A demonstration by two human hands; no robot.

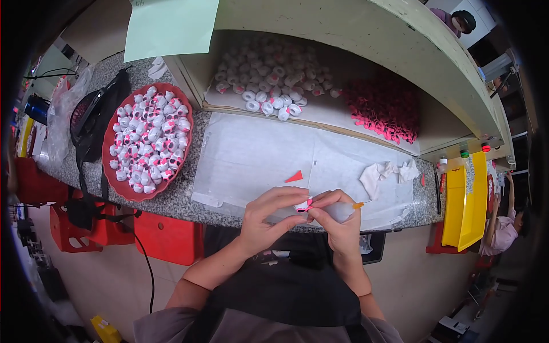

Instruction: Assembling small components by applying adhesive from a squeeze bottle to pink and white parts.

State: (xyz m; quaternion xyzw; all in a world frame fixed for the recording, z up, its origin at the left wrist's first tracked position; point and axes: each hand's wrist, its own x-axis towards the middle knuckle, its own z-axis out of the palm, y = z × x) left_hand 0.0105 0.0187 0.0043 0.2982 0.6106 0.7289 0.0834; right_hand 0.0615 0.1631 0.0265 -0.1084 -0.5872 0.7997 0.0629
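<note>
Above the near edge of a white paper sheet (pixel 251 148), I hold a small rounded white piece with a pink-and-black patch (pixel 302 207). My left hand (pixel 262 216) grips it from the left between thumb and fingers. From the right, the thumb and fingertips of my right hand (pixel 341 228) pinch at the pink part. A translucent squeeze bottle (pixel 342 212) with an orange-yellow tip is tucked in that same hand, tip pointing right. Just beyond my fingers a red pointed scrap (pixel 294 176) lies on the sheet.
Left of the sheet stands a red scalloped bowl (pixel 107 146) heaped with similar white-and-pink pieces. Under the shelf ahead lie a pile of white pieces (pixel 274 74) and a pile of pink-and-black parts (pixel 383 111). A crumpled white cloth (pixel 377 176) and yellow trays (pixel 466 200) are rightward.
</note>
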